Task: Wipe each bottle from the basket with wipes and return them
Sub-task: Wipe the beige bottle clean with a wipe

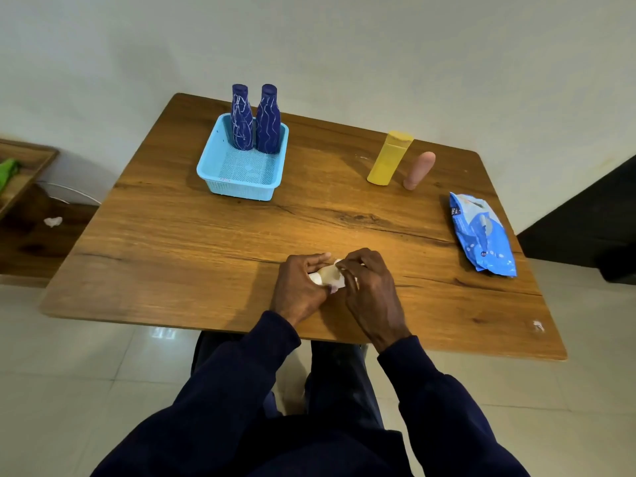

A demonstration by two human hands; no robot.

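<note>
Dark blue sleeves (220, 390) reach up from the bottom of my view to both hands, which meet low on the bench (172, 256) near its front edge. My left hand (299, 287) is wrapped around a small pale bottle (327, 274), fingers curled over it, and my right hand (370, 287) presses a white wipe (339, 283) against that bottle, fingertips pinched on the cloth; the two hands touch around it, and most of the bottle is hidden, so I cannot tell its shape. Beyond the left hand, well apart, sits a light blue basket (237, 189) with two dark blue bottles (254, 120) standing upright side by side against its far wall. Beyond the right hand and further out to that side stand a yellow bottle (389, 158) and, just beside it, a pink bottle (418, 170), both directly on the bench. Out past the right hand, near the bench's edge, lies a blue pack of wipes (481, 235), flat and crumpled.
</note>
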